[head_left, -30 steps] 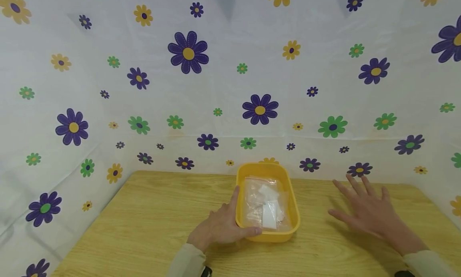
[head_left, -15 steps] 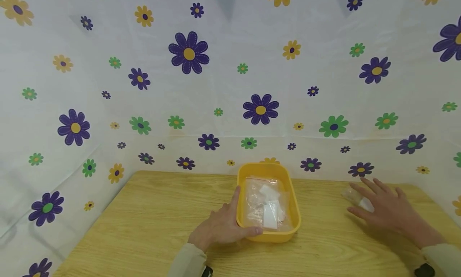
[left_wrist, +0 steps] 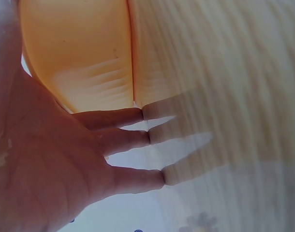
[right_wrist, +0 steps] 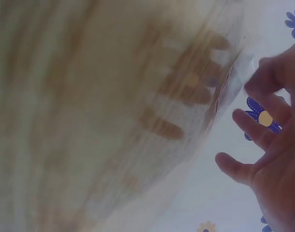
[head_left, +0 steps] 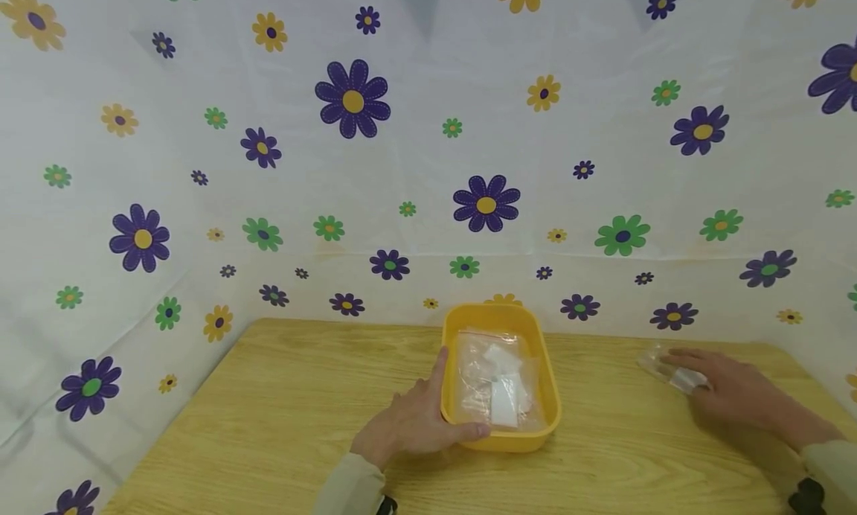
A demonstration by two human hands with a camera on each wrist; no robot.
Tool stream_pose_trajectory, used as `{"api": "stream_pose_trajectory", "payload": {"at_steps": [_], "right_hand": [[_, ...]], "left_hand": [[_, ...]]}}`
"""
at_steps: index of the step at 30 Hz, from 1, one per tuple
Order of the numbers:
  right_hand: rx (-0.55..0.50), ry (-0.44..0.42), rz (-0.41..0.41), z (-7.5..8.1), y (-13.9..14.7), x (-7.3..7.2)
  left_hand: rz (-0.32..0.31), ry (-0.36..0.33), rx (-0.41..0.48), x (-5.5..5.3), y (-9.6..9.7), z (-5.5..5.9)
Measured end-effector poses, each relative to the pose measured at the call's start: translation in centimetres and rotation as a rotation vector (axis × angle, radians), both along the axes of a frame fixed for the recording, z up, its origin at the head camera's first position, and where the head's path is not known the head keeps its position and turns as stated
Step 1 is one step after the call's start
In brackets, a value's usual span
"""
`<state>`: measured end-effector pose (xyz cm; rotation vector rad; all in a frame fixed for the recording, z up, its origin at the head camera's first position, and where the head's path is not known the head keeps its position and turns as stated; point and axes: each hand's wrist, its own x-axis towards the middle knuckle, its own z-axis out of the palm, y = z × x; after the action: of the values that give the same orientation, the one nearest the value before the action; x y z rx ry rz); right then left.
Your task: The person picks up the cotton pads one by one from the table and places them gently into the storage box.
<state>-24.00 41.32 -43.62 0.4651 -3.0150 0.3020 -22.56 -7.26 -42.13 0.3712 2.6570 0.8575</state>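
Observation:
A yellow plastic basin (head_left: 547,366) stands on the wooden table. Inside lie clear plastic bags (head_left: 469,396) with white pieces. My left hand (head_left: 411,422) is at its near left corner, index finger along the left side and thumb over the near rim. In the left wrist view, three straight fingers (left_wrist: 135,180) reach down to the tabletop beside the basin wall (left_wrist: 84,48). Toward the table's right side, my right hand (head_left: 739,396) pinches a small clear plastic bag (head_left: 683,379) with something white on it. The right wrist view shows its other fingers (right_wrist: 234,169) spread.
The wooden table (head_left: 301,418) reaches back to a white curtain (head_left: 415,158) printed with purple, yellow and green flowers. This curtain also encloses the left and right sides. Glossy table reflections fill much of both wrist views.
My right hand, spread over the table a second ago, has moved right and lowered, and its fingers have closed on the small plastic bag. The left hand and basin stay in place.

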Motion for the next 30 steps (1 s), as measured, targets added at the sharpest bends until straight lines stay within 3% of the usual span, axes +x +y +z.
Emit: {"api": "stream_pose_trajectory", "payload": {"at_steps": [5, 12, 23, 30], "right_hand": [[0.000, -0.031, 0.028, 0.2, 0.1, -0.3], [0.017, 0.028, 0.067, 0.4, 0.3, -0.7], [-0.081, 0.086, 0.002, -0.4, 0.0, -0.7], [-0.149, -0.009, -0.085, -0.7, 0.3, -1.2]], "left_hand": [[-0.009, 0.011, -0.003, -0.1, 0.0, 0.0], [-0.013, 0.011, 0.005, -0.1, 0.0, 0.1], [-0.008, 0.014, 0.003, 0.0, 0.0, 0.2], [-0.017, 0.020, 0.008, 0.2, 0.0, 0.2]]}}
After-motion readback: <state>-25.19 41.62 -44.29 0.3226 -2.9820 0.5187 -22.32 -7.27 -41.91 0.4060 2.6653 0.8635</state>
